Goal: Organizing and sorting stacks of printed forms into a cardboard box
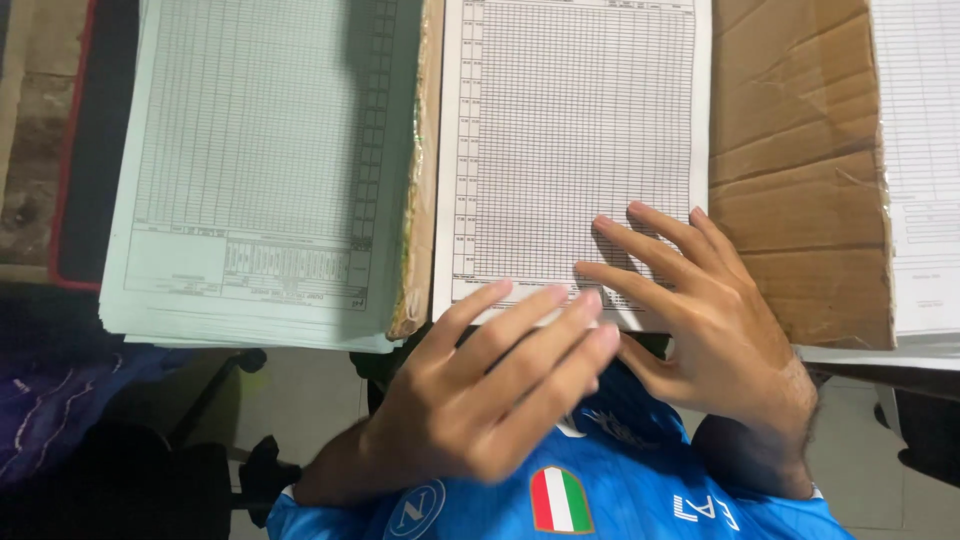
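A white ruled sheet (pixel 575 150) lies in the middle, on top of a brown cardboard piece (pixel 800 170). My right hand (pixel 710 340) rests its spread fingertips on the sheet's near right corner. My left hand (pixel 490 385) hovers flat just below the sheet's near edge, fingers together and pointing right, holding nothing. A thick pile of pale green ruled forms (pixel 250 170) sits to the left.
Another stack of white forms (pixel 925 170) lies at the right edge. A dark mat with a red border (pixel 85 150) shows at far left. Below are my blue shirt (pixel 600 490), a pale floor and dark chair parts.
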